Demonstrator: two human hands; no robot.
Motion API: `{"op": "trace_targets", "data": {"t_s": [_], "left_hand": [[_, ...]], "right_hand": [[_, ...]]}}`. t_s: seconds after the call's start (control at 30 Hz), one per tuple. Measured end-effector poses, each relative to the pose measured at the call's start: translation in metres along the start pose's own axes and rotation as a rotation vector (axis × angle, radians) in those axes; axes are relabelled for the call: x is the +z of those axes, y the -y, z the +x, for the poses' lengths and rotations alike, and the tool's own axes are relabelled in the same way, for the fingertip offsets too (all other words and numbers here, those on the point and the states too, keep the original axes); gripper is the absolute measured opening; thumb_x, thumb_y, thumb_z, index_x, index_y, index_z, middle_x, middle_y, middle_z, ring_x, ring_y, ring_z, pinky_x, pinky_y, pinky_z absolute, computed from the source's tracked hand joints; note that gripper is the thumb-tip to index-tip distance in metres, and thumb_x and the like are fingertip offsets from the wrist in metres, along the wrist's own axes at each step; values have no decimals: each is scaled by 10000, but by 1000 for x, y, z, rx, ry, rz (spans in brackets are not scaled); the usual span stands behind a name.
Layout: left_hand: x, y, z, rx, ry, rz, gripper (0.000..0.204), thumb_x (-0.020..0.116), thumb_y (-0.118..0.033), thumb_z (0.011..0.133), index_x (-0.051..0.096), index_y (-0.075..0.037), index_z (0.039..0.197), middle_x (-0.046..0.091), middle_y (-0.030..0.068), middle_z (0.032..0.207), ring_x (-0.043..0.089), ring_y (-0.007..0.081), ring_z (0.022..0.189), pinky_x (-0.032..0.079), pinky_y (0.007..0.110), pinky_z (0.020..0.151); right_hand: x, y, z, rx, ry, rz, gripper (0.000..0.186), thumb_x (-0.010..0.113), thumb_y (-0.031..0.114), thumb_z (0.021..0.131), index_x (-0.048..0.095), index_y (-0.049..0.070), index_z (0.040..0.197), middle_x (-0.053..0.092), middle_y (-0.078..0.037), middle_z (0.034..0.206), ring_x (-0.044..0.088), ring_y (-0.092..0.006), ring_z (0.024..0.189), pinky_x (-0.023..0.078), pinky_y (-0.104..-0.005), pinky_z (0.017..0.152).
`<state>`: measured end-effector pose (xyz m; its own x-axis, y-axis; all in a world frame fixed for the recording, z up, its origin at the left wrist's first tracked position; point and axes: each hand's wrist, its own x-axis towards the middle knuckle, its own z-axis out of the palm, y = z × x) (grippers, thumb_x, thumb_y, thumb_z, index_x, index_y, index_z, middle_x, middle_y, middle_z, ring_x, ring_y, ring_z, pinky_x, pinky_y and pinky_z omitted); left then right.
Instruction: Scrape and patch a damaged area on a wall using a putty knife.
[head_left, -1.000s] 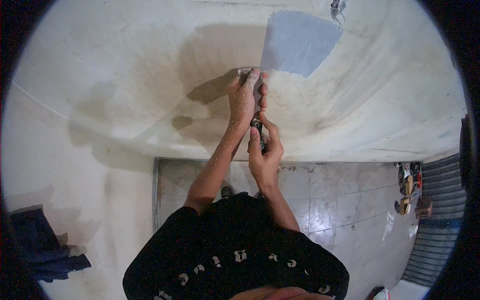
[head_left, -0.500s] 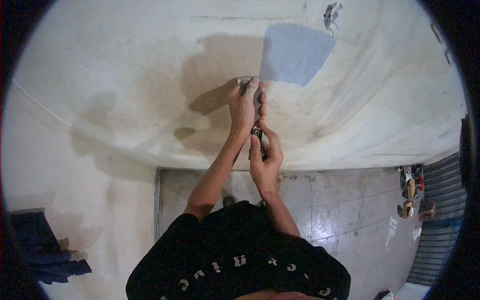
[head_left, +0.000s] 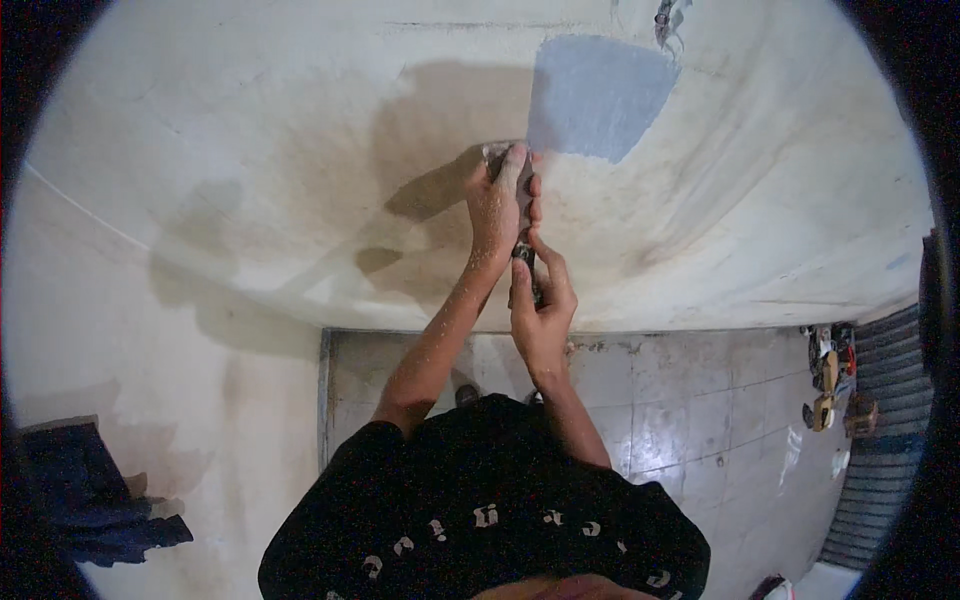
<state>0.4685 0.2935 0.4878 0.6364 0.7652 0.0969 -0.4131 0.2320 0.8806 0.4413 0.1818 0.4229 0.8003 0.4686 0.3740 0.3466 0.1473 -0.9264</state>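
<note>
While pale, ornate lettering curves across the black shirt (head_left: pixel 485 490), the brownish-grey tool (head_left: pixel 525 195) in the hands bears no writing that can be made out at this size. Behind it spreads an off-white wall (head_left: pixel 280 110), stained and smudged, with a bluish-grey patch (head_left: pixel 605 95) painted or coated on it and a small fitting (head_left: pixel 663 20) just above the patch's upper right corner. Shadows of the arms and head fall on the wall to the left.

The tool is in front of the wall, its broad end near the patch's lower left corner; whether it touches the wall I cannot tell. The left hand (head_left: pixel 493 215), speckled with dust like its forearm, is wrapped around the tool, thumb lying along it toward the broad end. The right hand (head_left: pixel 545 305) grips the dark lower piece (head_left: pixel 522 260) between thumb and curled fingers, just below the left.

The wall reaches far out on both sides of the hands. Its lower edge meets a tiled floor (head_left: pixel 680 400), which runs right toward a ribbed shutter (head_left: pixel 880 410) and a cluster of small items (head_left: pixel 825 380). Dark cloth (head_left: pixel 75 490) sits by the left-hand wall.
</note>
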Motion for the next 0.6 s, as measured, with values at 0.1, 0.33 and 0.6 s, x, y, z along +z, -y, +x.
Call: {"op": "trace_targets", "data": {"t_s": [0.1, 0.33, 0.6], "left_hand": [[2, -8, 2, -34, -1, -40, 252, 606, -312, 915, 632, -62, 889, 554, 14, 588, 484, 110, 396, 373, 257, 343], [5, -8, 7, 22, -1, 10, 269, 598, -327, 917, 628, -61, 889, 549, 12, 584, 476, 109, 392, 369, 254, 345], [9, -17, 1, -13, -42, -8, 277, 592, -313, 923, 614, -41, 878, 543, 24, 579, 479, 113, 378, 362, 259, 327]], "right_hand": [[-1, 13, 2, -10, -14, -7, 356, 549, 102, 960, 501, 17, 1302, 487, 42, 607, 400, -21, 526, 291, -191, 485], [1, 6, 10, -48, -21, 51, 366, 558, 97, 955, 500, 16, 1308, 489, 54, 614, 395, -17, 525, 290, -193, 473], [-4, 15, 5, -53, 1, -28, 353, 546, 93, 960, 498, 1, 1298, 523, 40, 649, 404, -17, 532, 280, -182, 478]]}}
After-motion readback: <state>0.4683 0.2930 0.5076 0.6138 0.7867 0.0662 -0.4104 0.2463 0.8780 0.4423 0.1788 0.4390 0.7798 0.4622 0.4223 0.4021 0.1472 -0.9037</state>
